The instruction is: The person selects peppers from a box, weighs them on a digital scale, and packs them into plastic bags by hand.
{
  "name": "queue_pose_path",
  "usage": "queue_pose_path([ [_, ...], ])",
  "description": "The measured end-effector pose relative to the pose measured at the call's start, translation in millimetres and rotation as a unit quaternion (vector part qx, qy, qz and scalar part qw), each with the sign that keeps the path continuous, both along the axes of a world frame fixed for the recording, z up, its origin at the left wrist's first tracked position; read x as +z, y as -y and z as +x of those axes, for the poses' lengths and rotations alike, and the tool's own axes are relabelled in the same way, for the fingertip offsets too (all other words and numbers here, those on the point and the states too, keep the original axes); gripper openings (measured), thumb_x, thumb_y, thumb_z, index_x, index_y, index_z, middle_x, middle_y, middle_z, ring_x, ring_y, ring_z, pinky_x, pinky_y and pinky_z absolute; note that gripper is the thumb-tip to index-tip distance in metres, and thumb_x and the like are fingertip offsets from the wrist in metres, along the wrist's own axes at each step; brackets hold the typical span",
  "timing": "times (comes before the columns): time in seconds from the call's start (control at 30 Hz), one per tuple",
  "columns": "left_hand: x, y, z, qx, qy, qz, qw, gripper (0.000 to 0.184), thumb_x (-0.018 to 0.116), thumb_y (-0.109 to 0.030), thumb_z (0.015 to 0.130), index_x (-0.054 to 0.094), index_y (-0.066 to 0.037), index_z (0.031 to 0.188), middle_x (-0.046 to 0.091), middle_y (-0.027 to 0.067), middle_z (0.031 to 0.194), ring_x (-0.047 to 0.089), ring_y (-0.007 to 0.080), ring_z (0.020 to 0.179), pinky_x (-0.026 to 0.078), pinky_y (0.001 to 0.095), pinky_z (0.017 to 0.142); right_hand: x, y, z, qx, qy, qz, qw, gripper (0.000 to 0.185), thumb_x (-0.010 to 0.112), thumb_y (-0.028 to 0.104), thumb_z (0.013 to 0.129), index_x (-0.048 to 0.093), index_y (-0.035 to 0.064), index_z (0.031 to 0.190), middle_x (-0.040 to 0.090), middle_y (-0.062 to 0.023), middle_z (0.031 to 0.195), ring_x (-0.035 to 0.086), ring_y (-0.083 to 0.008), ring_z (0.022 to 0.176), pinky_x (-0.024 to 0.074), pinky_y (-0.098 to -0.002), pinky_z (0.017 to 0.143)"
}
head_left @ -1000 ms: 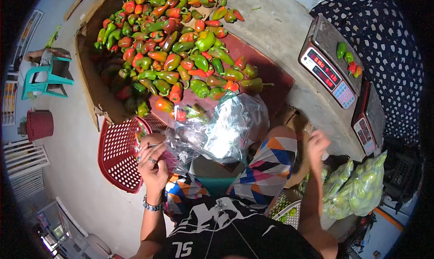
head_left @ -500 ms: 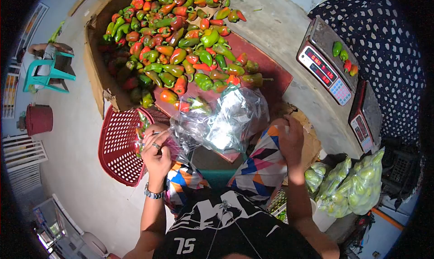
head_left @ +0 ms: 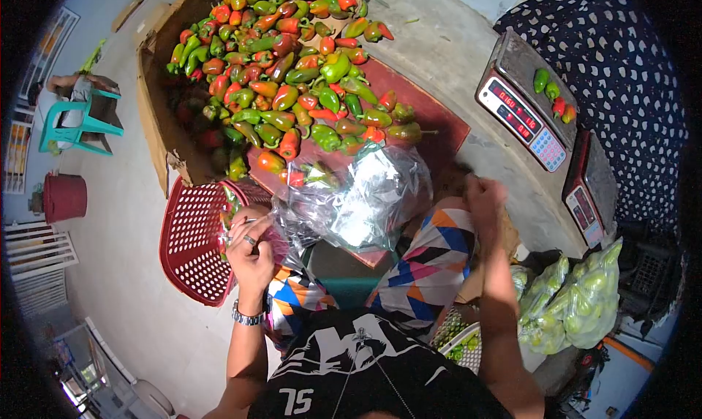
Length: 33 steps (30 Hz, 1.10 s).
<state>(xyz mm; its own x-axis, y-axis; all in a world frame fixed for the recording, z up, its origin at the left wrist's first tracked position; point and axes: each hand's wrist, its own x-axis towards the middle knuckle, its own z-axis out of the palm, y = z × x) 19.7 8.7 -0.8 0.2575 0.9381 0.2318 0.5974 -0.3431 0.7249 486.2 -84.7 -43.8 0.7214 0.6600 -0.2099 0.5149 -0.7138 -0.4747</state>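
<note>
My left hand (head_left: 250, 251), wearing rings, is closed on the edge of a clear plastic bag (head_left: 380, 189) beside the red basket (head_left: 197, 236). The crumpled, shiny bag spreads over the near end of the red board (head_left: 431, 119) and between my knees. Several red and green peppers (head_left: 285, 93) lie heaped beyond it, in a cardboard box and on the board. Over my right knee is my right hand (head_left: 486, 199), fingers curled and blurred. A dark smear shows beside its fingertips; whether it holds anything cannot be made out.
Two digital scales stand at right; the farther scale (head_left: 530, 104) carries several peppers. Bags of green produce (head_left: 585, 302) sit at lower right, near a white basket (head_left: 468, 342). A teal chair (head_left: 80, 123) and dark red bucket (head_left: 66, 197) stand at far left.
My right hand has lifted from my right knee and moved outward to the right. My left hand stays by the basket, shifted only slightly. The clear bag remains on the board.
</note>
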Motion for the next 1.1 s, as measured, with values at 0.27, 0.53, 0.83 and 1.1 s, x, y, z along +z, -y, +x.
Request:
queue_pose_path([
  [0.27,4.6,-0.4,7.2,0.016,-0.012,-0.014,1.0,0.038,0.052,0.001,0.073,0.076,-0.001,0.103,0.076,0.0149,0.103,0.072,0.0293,0.102,0.043,0.048,0.111,69.8,-86.3,249.1,-0.018,0.452,0.039,0.891,0.041,0.067,0.035,0.087,0.065,0.0116,0.121,0.069,-0.0206,0.118,0.064,-0.043,0.109,0.0519,-0.0493,0.092],
  [0.53,10.2,-7.1,8.9,0.02,-0.034,-0.044,0.998,0.038,0.053,0.001,0.073,0.076,-0.002,0.104,0.076,0.0152,0.108,0.071,0.0307,0.105,0.043,0.0482,0.112,47.7,-145.9,398.5,-0.036,0.283,-0.189,0.94,0.059,0.061,0.038,0.087,0.056,0.0276,0.144,0.059,-0.0103,0.146,0.051,-0.0364,0.138,0.0412,-0.0566,0.109],
  [0.83,7.2,-7.6,8.4,0.017,-0.024,-0.039,0.999,0.038,0.053,0.0,0.072,0.077,-0.002,0.102,0.076,0.0157,0.106,0.072,0.0309,0.101,0.042,0.049,0.113,55.4,-154.8,354.5,-0.065,0.33,-0.124,0.934,0.068,0.065,0.045,0.087,0.051,0.0146,0.147,0.062,-0.0183,0.141,0.057,-0.0376,0.133,0.0428,-0.0553,0.107],
  [1.1,6.9,-8.1,5.0,0.011,-0.011,-0.03,0.999,0.039,0.054,0.001,0.072,0.077,-0.003,0.104,0.076,0.0148,0.106,0.072,0.0304,0.101,0.042,0.0498,0.113,58.8,-138.5,315.8,-0.184,0.404,0.191,0.875,0.06,0.07,0.047,0.086,0.059,0.0007,0.122,0.069,-0.0254,0.118,0.064,-0.0422,0.115,0.046,-0.053,0.1],
])
